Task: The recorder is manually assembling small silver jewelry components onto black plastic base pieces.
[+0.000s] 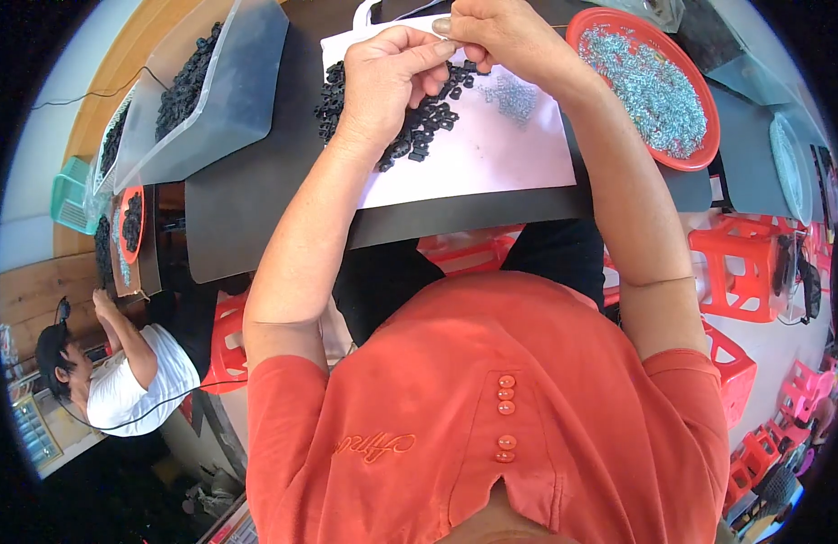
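Observation:
Over the far part of a white sheet [509, 161], my left hand [390, 80] and my right hand [509, 41] meet fingertip to fingertip. Both are closed in a pinch, thumbs against forefingers. Whatever lies between them is too small and covered to make out. Below and beside my left hand spreads a loose heap of small black plastic parts [425, 136]. A smaller cluster of shiny silvery pieces [513, 98] lies on the sheet under my right wrist.
At the right stands a red round tray [707, 150] full of small silvery pieces. A translucent bin [242, 100] holding black parts sits at the left on the dark table [242, 204]. Another person [133, 381] works at far left. Red stools [731, 263] stand at the right.

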{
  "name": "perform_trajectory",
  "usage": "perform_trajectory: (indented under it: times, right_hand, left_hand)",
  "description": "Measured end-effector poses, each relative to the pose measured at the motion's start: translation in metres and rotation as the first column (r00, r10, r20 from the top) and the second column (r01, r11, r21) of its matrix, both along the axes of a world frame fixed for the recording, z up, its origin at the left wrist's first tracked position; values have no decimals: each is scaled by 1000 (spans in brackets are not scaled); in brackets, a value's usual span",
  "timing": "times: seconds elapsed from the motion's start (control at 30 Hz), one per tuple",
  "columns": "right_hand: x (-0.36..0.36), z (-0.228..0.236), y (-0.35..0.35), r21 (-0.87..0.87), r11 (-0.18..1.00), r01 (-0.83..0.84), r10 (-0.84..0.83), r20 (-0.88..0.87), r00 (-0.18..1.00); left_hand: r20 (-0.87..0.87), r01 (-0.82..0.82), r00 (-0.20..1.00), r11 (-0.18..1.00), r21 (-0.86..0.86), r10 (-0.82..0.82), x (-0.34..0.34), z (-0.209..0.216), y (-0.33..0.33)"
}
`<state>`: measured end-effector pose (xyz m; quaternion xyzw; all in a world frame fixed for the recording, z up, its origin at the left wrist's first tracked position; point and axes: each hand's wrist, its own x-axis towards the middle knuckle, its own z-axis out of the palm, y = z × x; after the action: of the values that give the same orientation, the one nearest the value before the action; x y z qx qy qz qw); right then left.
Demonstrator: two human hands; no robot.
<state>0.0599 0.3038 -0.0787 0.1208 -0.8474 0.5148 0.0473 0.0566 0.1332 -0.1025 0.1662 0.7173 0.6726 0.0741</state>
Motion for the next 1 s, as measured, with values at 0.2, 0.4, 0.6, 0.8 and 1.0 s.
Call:
perform_trajectory:
  times: [0.2, 0.4, 0.6, 0.8, 1.0]
  right_hand:
    - [1, 1, -1, -138, 990, -11, 27, 117, 993]
    - [4, 5, -2, -145, 989, -2, 20, 126, 992]
    - [5, 5, -3, -145, 989, -6, 23, 117, 993]
    - [0, 0, -1, -224, 973, -58, 91, 140, 986]
    - [-1, -3, -1, -290, 954, -69, 109, 122, 987]
  left_hand:
    - [71, 42, 996, 983, 179, -56, -3, -4, -3]
    - [103, 78, 989, 963, 258, -108, -4, -2, -4]
    - [142, 91, 980, 951, 296, -138, -4, -2, -6]
    - [108, 92, 985, 936, 340, -136, -7, -4, -7]
    - [92, 47, 992, 928, 369, -86, -9, -5, -8]
